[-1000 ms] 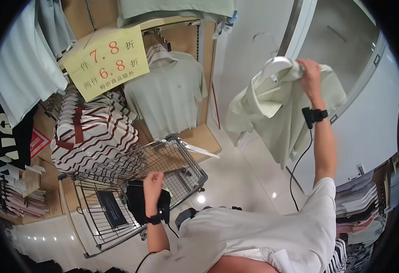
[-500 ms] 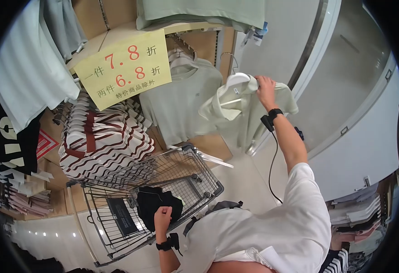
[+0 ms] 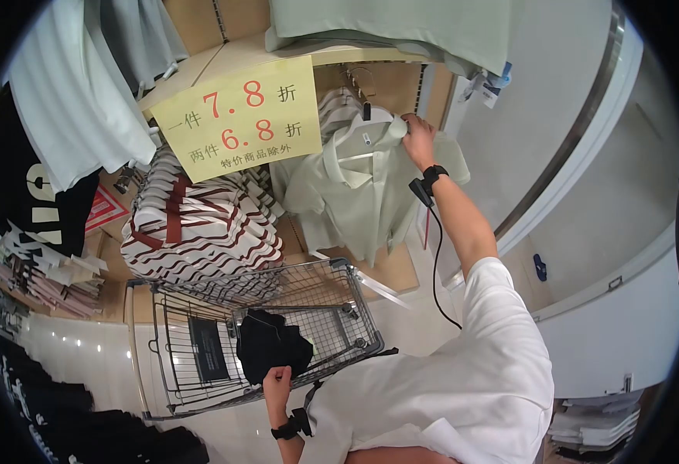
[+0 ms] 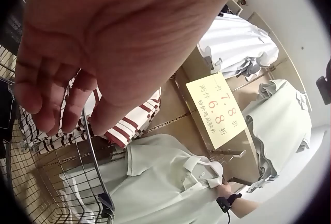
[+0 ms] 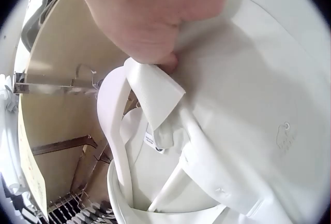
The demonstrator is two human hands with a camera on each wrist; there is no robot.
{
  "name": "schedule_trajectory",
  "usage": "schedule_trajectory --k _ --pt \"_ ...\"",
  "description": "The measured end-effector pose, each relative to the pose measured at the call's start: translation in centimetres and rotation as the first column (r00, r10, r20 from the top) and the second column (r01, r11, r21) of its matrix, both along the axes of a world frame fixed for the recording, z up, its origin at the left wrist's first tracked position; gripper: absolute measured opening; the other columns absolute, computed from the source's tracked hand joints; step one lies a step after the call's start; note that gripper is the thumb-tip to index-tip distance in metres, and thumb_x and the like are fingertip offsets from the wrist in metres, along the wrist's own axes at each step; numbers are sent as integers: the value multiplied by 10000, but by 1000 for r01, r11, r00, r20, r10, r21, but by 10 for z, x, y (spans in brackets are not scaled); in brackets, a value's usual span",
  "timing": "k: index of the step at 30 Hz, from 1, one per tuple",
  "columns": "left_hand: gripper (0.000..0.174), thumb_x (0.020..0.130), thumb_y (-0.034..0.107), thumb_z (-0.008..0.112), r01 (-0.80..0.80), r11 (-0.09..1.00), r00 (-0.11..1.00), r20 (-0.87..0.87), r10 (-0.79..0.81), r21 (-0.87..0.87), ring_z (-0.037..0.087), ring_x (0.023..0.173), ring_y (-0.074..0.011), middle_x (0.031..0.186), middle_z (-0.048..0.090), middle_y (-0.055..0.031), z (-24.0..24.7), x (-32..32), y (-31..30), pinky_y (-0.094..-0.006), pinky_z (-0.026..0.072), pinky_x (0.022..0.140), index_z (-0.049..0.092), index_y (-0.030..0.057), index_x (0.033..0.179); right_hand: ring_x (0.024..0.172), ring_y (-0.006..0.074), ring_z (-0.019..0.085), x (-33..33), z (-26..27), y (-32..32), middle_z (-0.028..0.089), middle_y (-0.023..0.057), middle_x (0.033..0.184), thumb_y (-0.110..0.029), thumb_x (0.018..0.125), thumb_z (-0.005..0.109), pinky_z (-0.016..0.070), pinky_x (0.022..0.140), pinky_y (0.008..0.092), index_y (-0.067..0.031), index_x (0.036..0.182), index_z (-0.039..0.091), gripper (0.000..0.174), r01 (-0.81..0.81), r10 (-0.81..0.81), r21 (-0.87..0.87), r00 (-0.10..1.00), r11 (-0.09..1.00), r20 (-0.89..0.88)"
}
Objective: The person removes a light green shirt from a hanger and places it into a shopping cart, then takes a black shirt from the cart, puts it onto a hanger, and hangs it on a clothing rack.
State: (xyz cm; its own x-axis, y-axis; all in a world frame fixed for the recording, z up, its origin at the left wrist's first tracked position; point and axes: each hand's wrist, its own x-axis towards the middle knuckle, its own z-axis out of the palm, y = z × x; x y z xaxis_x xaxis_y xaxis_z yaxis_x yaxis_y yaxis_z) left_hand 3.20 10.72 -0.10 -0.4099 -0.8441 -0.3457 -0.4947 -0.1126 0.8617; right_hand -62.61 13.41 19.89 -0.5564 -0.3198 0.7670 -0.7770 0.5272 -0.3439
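Observation:
A pale green collared shirt [image 3: 370, 197] on a white hanger [image 3: 352, 138] is held up in front of the rack by my right hand [image 3: 419, 145], which grips it at the collar and shoulder. In the right wrist view, the thumb and curled fingers of that hand [image 5: 160, 22] pinch the cloth beside the collar [image 5: 155, 92]. The hanger's hook is close to a metal rail [image 5: 57, 88]; whether it rests on it I cannot tell. My left hand [image 3: 277, 388] is over the cart's near side by a black garment [image 3: 271, 348], fingers loosely bent and holding nothing [image 4: 114, 42].
A wire shopping cart [image 3: 140, 363] stands before the shelf. Striped shirts [image 3: 208, 232] hang behind it, under a yellow price sign [image 3: 235, 116]. More pale green garments [image 3: 393, 27] lie on the shelf above. A white door [image 3: 602, 325] is at the right.
My right hand has carried the green shirt leftward to the rack, over the shirt hanging there. The view has shifted to the right. My left hand is still near the black garment.

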Motion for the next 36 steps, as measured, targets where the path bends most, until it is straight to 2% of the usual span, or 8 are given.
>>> schedule_trajectory --k 7,13,18,23,29,31,34,36 --pt "251 899 253 677 -89 995 996 21 88 37 577 557 -95 682 630 -43 8 -8 14 -246 446 480 667 3 914 1011 320 588 -20 -26 -34 675 100 1010 -83 803 580 346 926 440 -131 1075 656 286 -98 99 -16 991 995 87" --pt "268 894 266 683 -63 998 994 88 62 10 584 553 -106 684 633 -44 8 -15 22 -263 467 482 665 -2 904 1100 309 563 -32 -43 -40 672 79 1080 -241 835 641 338 959 462 -151 1111 653 291 -167 165 7 977 986 134" --pt "283 887 275 693 -61 998 991 121 65 -34 597 578 -114 700 644 -60 9 -12 28 -267 475 487 665 -6 900 1179 370 475 -9 -57 -16 534 167 1259 -141 790 689 318 1015 496 -70 1285 529 525 86 -83 35 993 996 -86" --pt "281 875 261 704 -56 998 987 153 51 27 602 573 -128 711 649 -71 -12 3 14 -273 475 481 667 -17 890 1154 416 459 60 -125 37 488 239 1233 -129 787 690 346 997 501 57 1323 415 631 276 -274 -11 956 961 102" --pt "297 865 255 706 18 999 977 212 -7 -48 615 565 -159 741 671 -122 -68 18 -51 -287 483 488 681 -40 889 1035 429 494 234 -245 96 515 243 1139 -70 783 628 403 898 503 19 1213 493 459 -125 68 133 928 983 366" --pt "310 875 264 697 112 979 972 225 -73 -169 619 602 -149 739 662 -114 -62 14 -77 -283 498 516 677 -44 891 997 439 534 275 -278 112 545 239 1112 -95 801 631 448 867 495 25 1166 516 401 -356 154 242 791 903 592" --pt "295 902 287 671 -74 987 986 156 52 140 590 675 -124 761 609 -31 -63 7 -115 -263 518 563 661 -4 949 1024 461 553 325 -309 125 567 287 1072 -146 828 645 462 919 478 42 1045 561 299 -438 148 226 670 870 727" --pt "289 903 286 671 -94 980 986 153 67 176 581 676 -118 767 602 -25 -67 9 -143 -260 515 558 656 3 962 978 483 585 353 -314 128 577 325 1056 -208 855 646 485 879 503 69 1098 486 402 -461 -167 462 548 758 820"
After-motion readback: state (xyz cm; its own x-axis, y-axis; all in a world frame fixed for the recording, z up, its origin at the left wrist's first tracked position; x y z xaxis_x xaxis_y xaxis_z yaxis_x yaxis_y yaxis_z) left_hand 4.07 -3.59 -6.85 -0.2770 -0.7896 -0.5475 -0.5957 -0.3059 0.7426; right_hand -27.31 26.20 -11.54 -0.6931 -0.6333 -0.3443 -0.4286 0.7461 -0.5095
